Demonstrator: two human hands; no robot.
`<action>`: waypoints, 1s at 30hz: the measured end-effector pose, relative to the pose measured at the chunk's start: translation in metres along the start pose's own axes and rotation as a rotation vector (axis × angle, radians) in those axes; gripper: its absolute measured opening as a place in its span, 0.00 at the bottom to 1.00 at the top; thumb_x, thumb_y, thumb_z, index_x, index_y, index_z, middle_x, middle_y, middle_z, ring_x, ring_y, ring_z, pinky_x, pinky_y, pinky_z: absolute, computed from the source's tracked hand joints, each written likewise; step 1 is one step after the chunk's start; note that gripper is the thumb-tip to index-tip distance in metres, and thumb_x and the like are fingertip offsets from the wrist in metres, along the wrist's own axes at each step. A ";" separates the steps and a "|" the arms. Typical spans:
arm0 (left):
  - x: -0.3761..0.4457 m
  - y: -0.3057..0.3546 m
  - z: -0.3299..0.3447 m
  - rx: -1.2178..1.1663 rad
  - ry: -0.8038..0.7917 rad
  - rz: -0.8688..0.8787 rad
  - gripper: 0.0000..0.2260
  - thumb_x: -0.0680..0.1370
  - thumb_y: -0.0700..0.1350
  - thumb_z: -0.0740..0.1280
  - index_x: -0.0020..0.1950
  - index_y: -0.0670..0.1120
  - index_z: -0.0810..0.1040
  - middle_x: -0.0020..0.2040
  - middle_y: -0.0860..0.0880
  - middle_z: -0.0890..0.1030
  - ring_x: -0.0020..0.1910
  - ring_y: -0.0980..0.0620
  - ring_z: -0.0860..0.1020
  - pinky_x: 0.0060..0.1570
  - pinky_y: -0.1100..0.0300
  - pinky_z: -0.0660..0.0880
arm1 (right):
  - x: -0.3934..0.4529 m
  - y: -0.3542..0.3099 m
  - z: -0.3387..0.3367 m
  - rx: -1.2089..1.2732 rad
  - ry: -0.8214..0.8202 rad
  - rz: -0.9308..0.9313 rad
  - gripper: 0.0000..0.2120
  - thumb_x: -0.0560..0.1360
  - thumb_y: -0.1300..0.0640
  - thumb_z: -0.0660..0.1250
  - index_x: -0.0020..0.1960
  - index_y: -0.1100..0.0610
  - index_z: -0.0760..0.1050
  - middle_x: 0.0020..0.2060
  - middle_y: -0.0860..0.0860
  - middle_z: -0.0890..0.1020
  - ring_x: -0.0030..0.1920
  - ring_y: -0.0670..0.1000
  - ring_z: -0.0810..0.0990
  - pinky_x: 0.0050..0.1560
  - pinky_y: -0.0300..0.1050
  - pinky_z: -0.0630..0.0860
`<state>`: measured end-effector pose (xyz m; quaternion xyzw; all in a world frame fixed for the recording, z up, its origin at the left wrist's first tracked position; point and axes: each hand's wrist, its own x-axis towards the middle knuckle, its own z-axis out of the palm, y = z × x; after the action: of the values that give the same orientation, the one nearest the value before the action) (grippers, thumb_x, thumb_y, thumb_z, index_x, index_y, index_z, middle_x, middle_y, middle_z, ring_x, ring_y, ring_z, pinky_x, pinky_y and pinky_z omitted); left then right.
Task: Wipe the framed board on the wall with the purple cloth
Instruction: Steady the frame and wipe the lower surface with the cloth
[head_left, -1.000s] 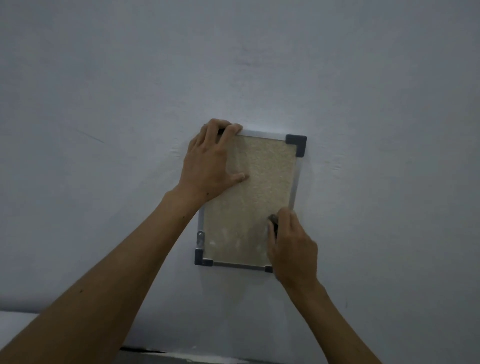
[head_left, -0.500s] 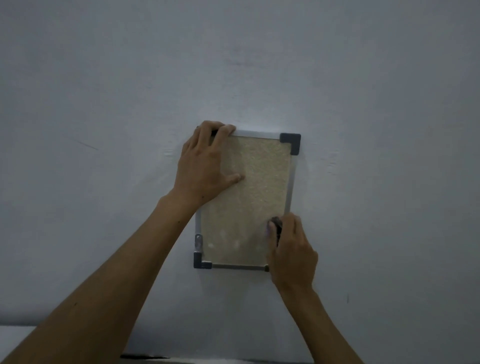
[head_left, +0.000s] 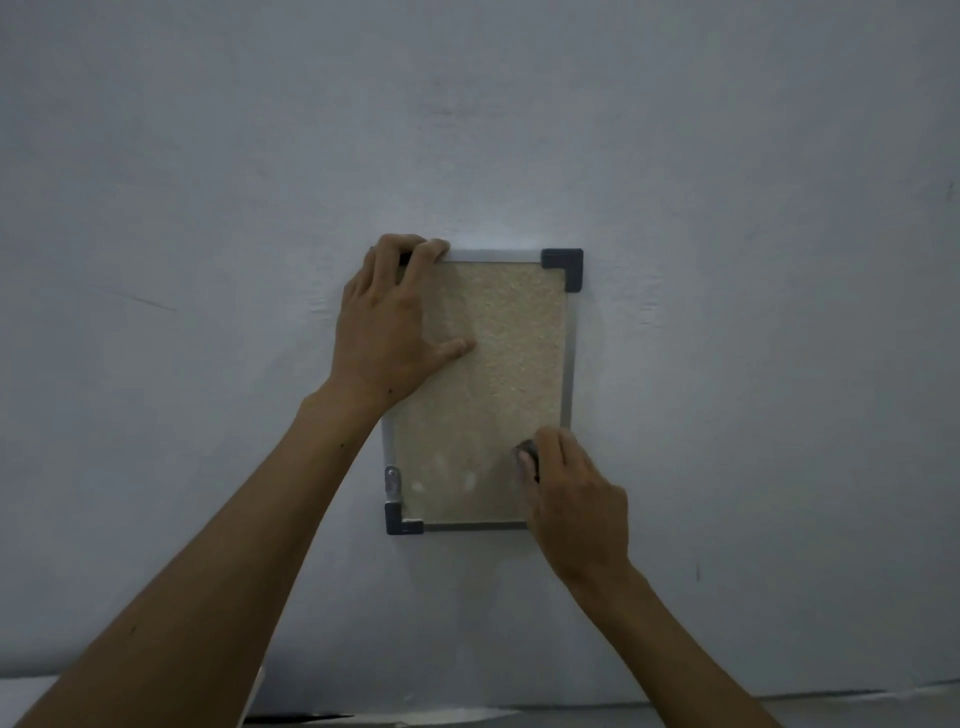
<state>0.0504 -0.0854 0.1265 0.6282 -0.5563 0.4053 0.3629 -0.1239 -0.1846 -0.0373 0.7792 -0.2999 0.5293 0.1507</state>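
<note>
The framed board (head_left: 498, 374) hangs on the wall, a beige speckled panel in a silver frame with dark grey corner caps. My left hand (head_left: 389, 332) grips its top left corner, fingers curled over the top edge and thumb lying on the panel. My right hand (head_left: 576, 499) covers the board's lower right corner. Its fingers are curled round a small dark wad, the purple cloth (head_left: 530, 457), pressed against the panel. Only a bit of the cloth shows beside the thumb. Pale smudges (head_left: 444, 478) mark the panel's lower part.
The plain pale wall (head_left: 727, 260) surrounds the board on all sides. A small metal bracket (head_left: 392, 480) sits on the frame's left side near the bottom. A ledge or floor line (head_left: 519, 714) runs along the bottom of the view.
My right hand with the cloth has slid a little down the board's right side. My left hand keeps its hold on the top left corner. The view has shifted slightly.
</note>
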 end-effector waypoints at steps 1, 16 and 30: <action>0.000 0.000 0.001 -0.002 0.003 -0.003 0.42 0.64 0.61 0.78 0.72 0.48 0.67 0.67 0.46 0.67 0.66 0.47 0.68 0.64 0.50 0.70 | 0.004 0.005 -0.002 0.020 0.021 0.050 0.08 0.83 0.51 0.64 0.49 0.55 0.72 0.42 0.48 0.75 0.31 0.46 0.73 0.21 0.39 0.63; -0.001 0.002 0.000 -0.011 -0.002 -0.002 0.42 0.64 0.61 0.78 0.72 0.49 0.67 0.67 0.46 0.67 0.65 0.48 0.68 0.64 0.50 0.70 | -0.003 0.002 -0.006 0.003 -0.078 -0.073 0.05 0.81 0.54 0.67 0.49 0.54 0.71 0.41 0.47 0.75 0.31 0.43 0.66 0.22 0.36 0.60; 0.001 0.000 0.002 -0.021 0.011 -0.011 0.42 0.63 0.60 0.78 0.72 0.49 0.67 0.67 0.46 0.67 0.66 0.48 0.68 0.65 0.50 0.69 | 0.053 0.038 -0.034 -0.017 -0.118 -0.371 0.03 0.83 0.54 0.62 0.52 0.53 0.71 0.44 0.47 0.75 0.36 0.47 0.74 0.22 0.44 0.71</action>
<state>0.0510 -0.0871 0.1264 0.6252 -0.5549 0.4009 0.3749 -0.1585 -0.2116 0.0217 0.8495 -0.1640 0.4433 0.2345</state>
